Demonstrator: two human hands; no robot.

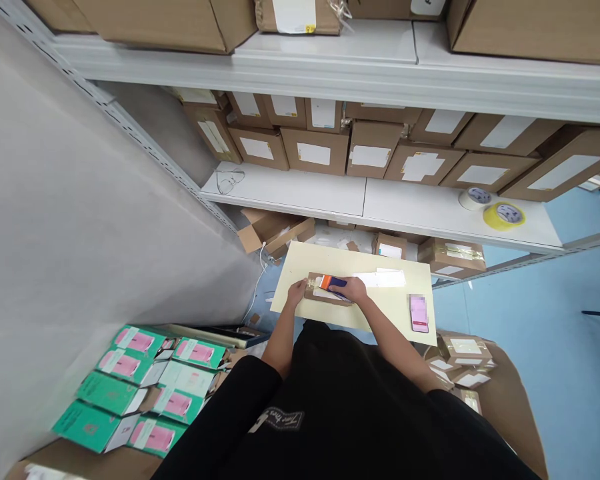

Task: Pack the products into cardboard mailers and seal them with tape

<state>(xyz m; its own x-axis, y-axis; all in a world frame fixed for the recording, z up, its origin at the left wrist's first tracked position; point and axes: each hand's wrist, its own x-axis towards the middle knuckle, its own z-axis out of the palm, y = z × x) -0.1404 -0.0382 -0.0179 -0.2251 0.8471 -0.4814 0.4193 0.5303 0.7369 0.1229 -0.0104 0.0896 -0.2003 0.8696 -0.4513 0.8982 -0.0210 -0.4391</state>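
Head view, right hand (354, 289) gripping orange-blue object (333, 283), left hand (296, 293) touching parcel (321, 295), spread unclear

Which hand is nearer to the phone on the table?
The right hand, left of the phone, holding an orange-and-blue object; the left hand is farther left, at the package.

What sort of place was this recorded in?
Probably a packing or storage area: labelled cardboard boxes line the shelves, two rolls of tape sit on one shelf, and a small cardboard parcel lies on the table.
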